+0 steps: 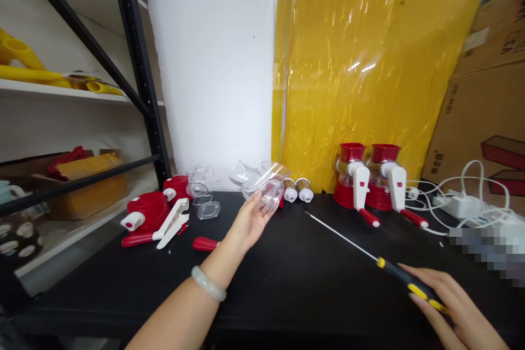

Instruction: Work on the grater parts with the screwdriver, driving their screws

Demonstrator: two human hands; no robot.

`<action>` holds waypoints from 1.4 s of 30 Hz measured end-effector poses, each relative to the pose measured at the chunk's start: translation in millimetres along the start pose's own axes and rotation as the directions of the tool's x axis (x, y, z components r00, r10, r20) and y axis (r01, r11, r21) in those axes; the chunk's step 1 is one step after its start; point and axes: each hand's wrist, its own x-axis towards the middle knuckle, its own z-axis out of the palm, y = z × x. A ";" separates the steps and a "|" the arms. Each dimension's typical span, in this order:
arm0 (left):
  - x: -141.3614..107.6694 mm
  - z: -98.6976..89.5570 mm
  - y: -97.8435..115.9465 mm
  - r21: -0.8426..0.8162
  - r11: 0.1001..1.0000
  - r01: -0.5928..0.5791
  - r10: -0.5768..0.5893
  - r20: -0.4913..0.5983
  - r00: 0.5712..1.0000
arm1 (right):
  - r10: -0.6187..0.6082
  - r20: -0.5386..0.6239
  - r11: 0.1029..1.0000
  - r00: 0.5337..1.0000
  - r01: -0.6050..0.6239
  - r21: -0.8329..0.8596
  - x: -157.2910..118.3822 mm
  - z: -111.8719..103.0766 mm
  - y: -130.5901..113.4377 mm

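Two graters [361, 188] assembled near surface's [307, 279] back edge, loose parts [150, 210] remaining; left hand [249, 224] grips clear housing [266, 181], right hand [443, 298] screwdriver [400, 273].

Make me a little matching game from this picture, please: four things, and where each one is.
Things:
1. Screwdriver
2. Clear plastic part
3. Pale bangle
4. Two red-and-white cranked machines

Places:
A. Around the person's left arm
B. Standing on the black table
C. In the person's left hand
D. In the person's right hand

Right pairs: 1-D, 2-C, 3-A, 4-B.
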 end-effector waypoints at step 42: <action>15.4 -14.7 -8.3 0.048 0.937 -0.346 0.349 -0.177 0.920 | -0.223 0.008 0.912 0.975 0.206 0.355 160.4 98.2 2.2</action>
